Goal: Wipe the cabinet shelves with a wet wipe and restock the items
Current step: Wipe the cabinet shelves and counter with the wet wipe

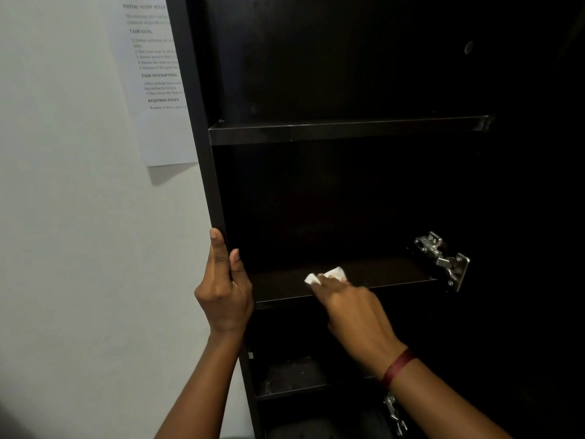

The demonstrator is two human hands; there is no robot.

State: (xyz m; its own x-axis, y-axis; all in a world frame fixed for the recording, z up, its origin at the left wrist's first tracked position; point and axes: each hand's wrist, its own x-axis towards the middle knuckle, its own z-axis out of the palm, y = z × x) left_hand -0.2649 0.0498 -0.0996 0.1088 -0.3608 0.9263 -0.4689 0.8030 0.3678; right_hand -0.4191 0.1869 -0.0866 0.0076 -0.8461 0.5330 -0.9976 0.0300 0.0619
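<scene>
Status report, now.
Left hand grips cabinet side panel. Right hand holds wet wipe on middle shelf. Nothing visible blocks the wipe.

I read this as an indoor room staged for a recorded chore. It looks home-like, but I cannot tell the exact kind. Evidence: a tall dark cabinet (202, 122) with plain shelves (345, 129) and a metal door hinge (443, 258) stands against a pale painted wall (79, 217) — a printed sheet (155, 74) headed "TASK GOAL" and "REQUIRED PROPS" hangs there.
</scene>
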